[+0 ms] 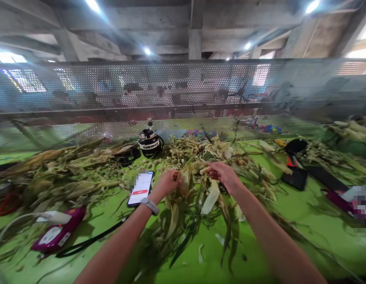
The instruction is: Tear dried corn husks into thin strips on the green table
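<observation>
My left hand (170, 182), with a pale watch on the wrist, is closed, its fingers pinched at the edge of a dry corn husk (186, 182). Opposite it, my right hand (223, 174) has thumb and fingers pinched on a pale strip of husk (205, 170). A heap of dry and green corn husks (200, 149) lies around and beyond both hands. Below my right hand a broad whitish husk leaf (211, 198) hangs toward me. The exact grip of the left fingertips is small and partly hidden.
Left of my left hand lies a lit phone (140, 189). A black "ENERGY" container (149, 144) stands behind it. Purple power strip (60, 230) at left, black device (294, 177) at right, more husks (79, 185) at left. A perforated metal screen (171, 90) borders the green table (248, 252).
</observation>
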A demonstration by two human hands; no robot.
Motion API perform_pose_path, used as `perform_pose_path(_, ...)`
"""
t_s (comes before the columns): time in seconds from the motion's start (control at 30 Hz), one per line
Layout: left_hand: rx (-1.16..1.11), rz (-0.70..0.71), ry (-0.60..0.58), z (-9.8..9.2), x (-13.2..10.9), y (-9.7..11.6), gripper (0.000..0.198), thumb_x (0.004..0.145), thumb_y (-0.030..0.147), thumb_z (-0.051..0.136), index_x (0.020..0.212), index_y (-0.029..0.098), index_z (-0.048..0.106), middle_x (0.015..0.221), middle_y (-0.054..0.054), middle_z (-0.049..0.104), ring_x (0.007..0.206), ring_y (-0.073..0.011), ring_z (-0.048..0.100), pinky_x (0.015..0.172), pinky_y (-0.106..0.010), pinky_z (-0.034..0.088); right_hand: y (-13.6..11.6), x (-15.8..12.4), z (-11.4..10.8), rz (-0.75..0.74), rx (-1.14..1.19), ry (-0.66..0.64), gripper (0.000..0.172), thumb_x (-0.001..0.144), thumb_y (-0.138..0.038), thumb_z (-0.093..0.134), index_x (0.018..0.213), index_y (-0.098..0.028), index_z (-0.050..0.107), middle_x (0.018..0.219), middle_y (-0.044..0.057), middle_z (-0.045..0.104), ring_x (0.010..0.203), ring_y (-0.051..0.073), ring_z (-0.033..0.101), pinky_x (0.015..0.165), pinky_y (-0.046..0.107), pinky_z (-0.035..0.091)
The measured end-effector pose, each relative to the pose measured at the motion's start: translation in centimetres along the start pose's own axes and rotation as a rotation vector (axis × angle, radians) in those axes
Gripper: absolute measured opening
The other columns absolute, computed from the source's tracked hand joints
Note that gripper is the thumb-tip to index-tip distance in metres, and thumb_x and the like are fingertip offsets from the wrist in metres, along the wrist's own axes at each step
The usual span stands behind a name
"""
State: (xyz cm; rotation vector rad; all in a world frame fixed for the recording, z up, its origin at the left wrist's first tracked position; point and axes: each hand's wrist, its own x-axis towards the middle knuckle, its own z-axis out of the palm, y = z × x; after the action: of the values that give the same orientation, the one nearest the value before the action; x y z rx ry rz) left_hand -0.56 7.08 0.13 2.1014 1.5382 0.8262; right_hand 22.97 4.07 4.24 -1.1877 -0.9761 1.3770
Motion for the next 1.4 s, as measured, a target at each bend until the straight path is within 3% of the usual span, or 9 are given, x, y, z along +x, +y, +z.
perform_pose_path(0.1,-0.070,0.060,0.089,0.8,-0.1,0.8,0.009,0.075,0.018,0.057,0.080,0.017,0.064,0.076,-0.004,0.068,0.069,-0.0158,0.062,0.066,-0.028,0.048,1.1,-0.2,0.6,0.055,-0.122,-0.148,0.009,0.073,-0.025,0.067,0.071,-0.017,0.065,0.065,0.000,0.068,0.050,0.008,0.056,0.050,0.020,0.042)
perform_pose_path(0.3,-0.155,0.538,0.516,0.0,-1.7,2.6,0.013,0.083,0.019,0.056,0.087,0.021,0.068,0.106,-0.007,0.066,0.108,-0.0193,0.055,0.094,-0.040,0.044,1.9,-0.1,0.9,0.156,0.086,-0.289,0.022,0.080,-0.036,0.055,0.082,-0.017,0.066,0.071,0.003,0.070,0.058,0.013,0.062,0.057,0.025,0.046)
perform_pose_path(0.47,-0.341,0.454,0.382,0.3,-2.3,2.8,0.015,0.081,0.018,0.055,0.074,0.020,0.069,0.126,-0.009,0.056,0.122,-0.0230,0.047,0.102,-0.044,0.038,2.1,-0.8,1.8,0.131,0.127,-0.324,0.032,0.077,-0.047,0.058,0.080,-0.016,0.063,0.071,0.003,0.067,0.062,0.013,0.061,0.061,0.025,0.047)
perform_pose_path(0.63,-0.660,0.179,0.150,0.6,-2.8,3.7,0.010,0.075,0.022,0.058,0.078,0.018,0.067,0.095,-0.008,0.067,0.096,-0.0208,0.061,0.090,-0.038,0.046,2.6,-1.5,2.9,-0.083,0.005,-0.242,0.038,0.056,-0.046,0.079,0.073,-0.017,0.059,0.061,-0.005,0.059,0.052,0.008,0.049,0.052,0.021,0.039)
perform_pose_path(0.77,-1.013,-0.047,-0.043,0.4,-3.2,4.6,0.041,0.075,0.031,0.060,0.113,0.019,0.053,0.092,-0.005,0.066,0.083,-0.0169,0.063,0.073,-0.030,0.050,2.5,-1.7,3.2,-0.098,-0.037,-0.195,0.041,0.052,-0.046,0.080,0.068,-0.017,0.056,0.056,-0.006,0.055,0.048,0.007,0.045,0.047,0.021,0.034)
perform_pose_path(0.87,-1.024,-0.164,-0.165,0.6,-3.1,4.8,0.053,0.069,0.040,0.069,0.111,0.015,0.048,0.068,0.002,0.061,0.059,-0.0113,0.057,0.056,-0.023,0.046,2.5,-1.8,3.2,-0.074,-0.044,-0.220,0.040,0.054,-0.046,0.079,0.070,-0.017,0.056,0.056,-0.006,0.056,0.049,0.008,0.047,0.048,0.021,0.035)
perform_pose_path(1.07,-0.908,-0.165,-0.043,1.1,-2.7,4.6,0.052,0.066,0.042,0.071,0.104,0.015,0.047,0.056,0.008,0.052,0.047,-0.0070,0.045,0.045,-0.018,0.033,2.7,-1.3,3.0,-0.121,-0.132,-0.176,0.041,0.058,-0.052,0.074,0.068,-0.017,0.055,0.051,-0.007,0.051,0.044,0.007,0.041,0.044,0.021,0.032)
perform_pose_path(1.3,-0.831,-0.121,0.024,0.9,-3.0,5.0,0.056,0.068,0.035,0.069,0.116,0.014,0.047,0.061,0.006,0.054,0.052,-0.0085,0.049,0.047,-0.019,0.035,2.8,-1.7,3.3,-0.045,-0.145,-0.327,0.040,0.056,-0.039,0.079,0.082,-0.018,0.057,0.063,-0.005,0.059,0.055,0.010,0.052,0.050,0.022,0.037)
perform_pose_path(1.4,-0.909,-0.158,-0.043,0.8,-3.0,4.9,0.060,0.065,0.036,0.073,0.115,0.016,0.047,0.064,0.006,0.055,0.053,-0.0080,0.050,0.046,-0.018,0.035,2.8,-1.6,3.2,-0.046,-0.154,-0.295,0.038,0.056,-0.040,0.078,0.079,-0.017,0.058,0.063,-0.004,0.060,0.051,0.009,0.048,0.047,0.021,0.034)
